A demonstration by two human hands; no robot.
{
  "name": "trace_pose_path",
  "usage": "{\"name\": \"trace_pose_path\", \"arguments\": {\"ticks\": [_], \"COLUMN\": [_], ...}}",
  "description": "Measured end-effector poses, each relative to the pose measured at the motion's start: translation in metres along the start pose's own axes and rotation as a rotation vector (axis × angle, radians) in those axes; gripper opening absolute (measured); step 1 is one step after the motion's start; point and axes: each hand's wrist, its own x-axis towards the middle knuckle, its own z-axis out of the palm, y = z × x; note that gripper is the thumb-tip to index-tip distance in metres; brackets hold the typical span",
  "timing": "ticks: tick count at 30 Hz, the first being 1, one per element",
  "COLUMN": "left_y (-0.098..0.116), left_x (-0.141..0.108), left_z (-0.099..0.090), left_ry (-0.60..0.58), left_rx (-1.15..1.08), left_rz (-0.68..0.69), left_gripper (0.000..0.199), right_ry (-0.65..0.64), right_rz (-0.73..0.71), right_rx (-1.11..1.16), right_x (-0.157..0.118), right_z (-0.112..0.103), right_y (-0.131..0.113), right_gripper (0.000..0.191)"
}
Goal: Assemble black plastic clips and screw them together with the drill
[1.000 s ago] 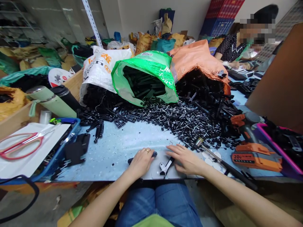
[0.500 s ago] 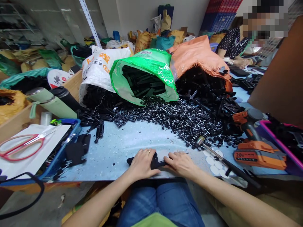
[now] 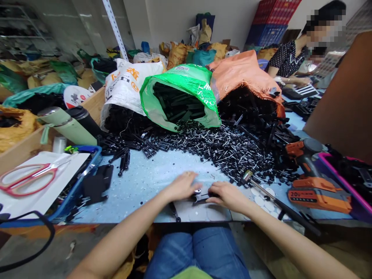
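Matt black plastic part (image 3: 200,198) with a shiny metal pin, on a smooth speckled table (image 3: 151,182).

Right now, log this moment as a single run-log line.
left hand: on black part | right hand: on same part | beside: pile of small black parts, hammer, orange drill | surface: blue table

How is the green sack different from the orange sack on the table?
The green sack lies in the middle, and straight black strips show in its mouth. The orange sack lies to its right, and tangled black parts spill from it in a wider heap. Both lie on their sides, mouths open toward the person.
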Motion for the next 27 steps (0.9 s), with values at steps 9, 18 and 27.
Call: {"name": "trace_pose_path", "arguments": {"ticks": [9, 18, 27], "left_y": [-0.038, -0.037, -0.007], "left_x": [0.085, -0.091, -0.103], "left_z": [-0.025, -0.034, -0.031], "left_ry": [0.205, 0.245, 0.109], "left_rx": [0.108, -0.070, 0.236], "left_rz": [-0.284, -0.236, -0.246], "left_gripper": [0.027, 0.026, 0.029], "right_ry": [0.246, 0.274, 0.028], "right_rz": [0.115, 0.019, -0.350], "right_rx": [-0.179, 0.018, 0.040], "right_x": [0.107, 0.051, 0.109], "right_z": [-0.005, 0.023, 0.013], "right_y": [0.035, 0.029, -0.007], "right_gripper": [0.016, 0.038, 0.048]}}
